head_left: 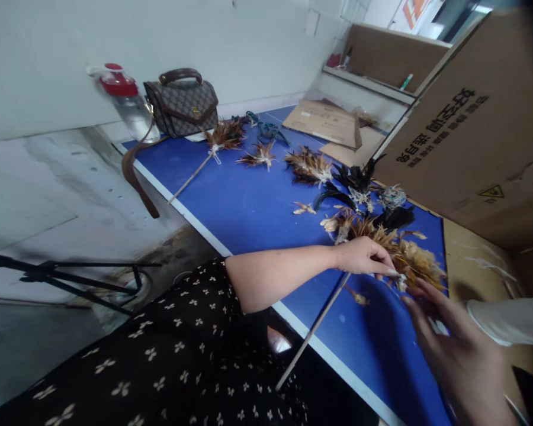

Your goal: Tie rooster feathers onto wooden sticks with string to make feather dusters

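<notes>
My left hand (366,257) reaches across the blue table and pinches the pale quill end of a tan feather bunch (420,260). My right hand (455,337), slightly blurred, has its thumb and fingertips closed in on the same bunch from the right. More brown feathers (368,228) lie just behind my left hand. A thin stick (313,331) slants from under that hand over the table's front edge. One small loose feather (359,297) rests below the bunch.
Behind lie black feathers (353,177), a brown bunch (308,165) and a feather duster on a stick (195,174). A handbag (184,109) and red-capped bottle (124,103) stand against the wall. A large cardboard box (466,136) borders the right side. A black tripod (48,271) stands left.
</notes>
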{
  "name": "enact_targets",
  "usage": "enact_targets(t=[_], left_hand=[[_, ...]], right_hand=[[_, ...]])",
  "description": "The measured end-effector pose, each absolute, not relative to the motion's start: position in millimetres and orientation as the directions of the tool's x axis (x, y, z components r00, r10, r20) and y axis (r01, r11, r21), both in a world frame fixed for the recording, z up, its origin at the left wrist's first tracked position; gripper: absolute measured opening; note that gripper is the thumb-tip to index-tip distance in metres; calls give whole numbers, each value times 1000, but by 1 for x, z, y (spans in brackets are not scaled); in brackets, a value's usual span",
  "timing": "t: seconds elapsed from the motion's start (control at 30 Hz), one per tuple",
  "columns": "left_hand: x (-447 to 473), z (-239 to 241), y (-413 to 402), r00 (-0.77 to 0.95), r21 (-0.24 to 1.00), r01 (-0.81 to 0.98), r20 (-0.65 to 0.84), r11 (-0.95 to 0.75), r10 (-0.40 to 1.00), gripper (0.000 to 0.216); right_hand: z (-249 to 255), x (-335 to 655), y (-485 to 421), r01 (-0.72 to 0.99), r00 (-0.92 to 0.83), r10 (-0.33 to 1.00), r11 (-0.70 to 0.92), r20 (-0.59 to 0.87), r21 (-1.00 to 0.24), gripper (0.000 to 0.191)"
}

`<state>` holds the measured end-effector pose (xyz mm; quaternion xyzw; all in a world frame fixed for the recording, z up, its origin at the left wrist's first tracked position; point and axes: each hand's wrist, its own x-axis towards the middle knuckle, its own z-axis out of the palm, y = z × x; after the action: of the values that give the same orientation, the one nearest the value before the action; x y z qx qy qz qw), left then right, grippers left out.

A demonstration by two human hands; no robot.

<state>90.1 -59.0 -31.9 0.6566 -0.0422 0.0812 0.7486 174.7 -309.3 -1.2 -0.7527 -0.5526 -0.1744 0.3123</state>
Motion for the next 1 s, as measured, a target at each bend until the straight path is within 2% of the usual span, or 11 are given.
enact_targets(t=[0.13,0.23,0.4,0.57,0.7,0.8,0.9,1.0], left_hand=[[89,-28,-54,986,981,-162,158,105,50,47],[89,-28,-52,986,982,-167,165,83,41,40],[89,-29,-52,990,990,-136,135,25,50,26],[87,-28,-53,993,990,-111,107,89,47,19],[88,-32,-50,988,986,-139,132,95,78,31],[90,-38,-46,979,987,-162,158,24,126,40],[93,-40,-42,975,990,-97,116,-106,190,32],[95,-40,-39,964,969,-32,95,-246,247,22]], right_hand=[[-3,181,-269,970,199,711,-45,675,-239,24],[1,186,-260,966,194,691,-12,697,-258,11],[9,189,-255,936,204,767,28,609,-350,24],[3,203,-251,948,177,753,42,634,-315,15],[-11,212,-252,959,227,714,-43,663,-282,15],[-24,213,-253,921,372,661,-174,652,-350,22],[-39,214,-254,850,519,591,-281,618,-446,28],[-51,219,-252,822,567,540,-330,621,-464,30]])
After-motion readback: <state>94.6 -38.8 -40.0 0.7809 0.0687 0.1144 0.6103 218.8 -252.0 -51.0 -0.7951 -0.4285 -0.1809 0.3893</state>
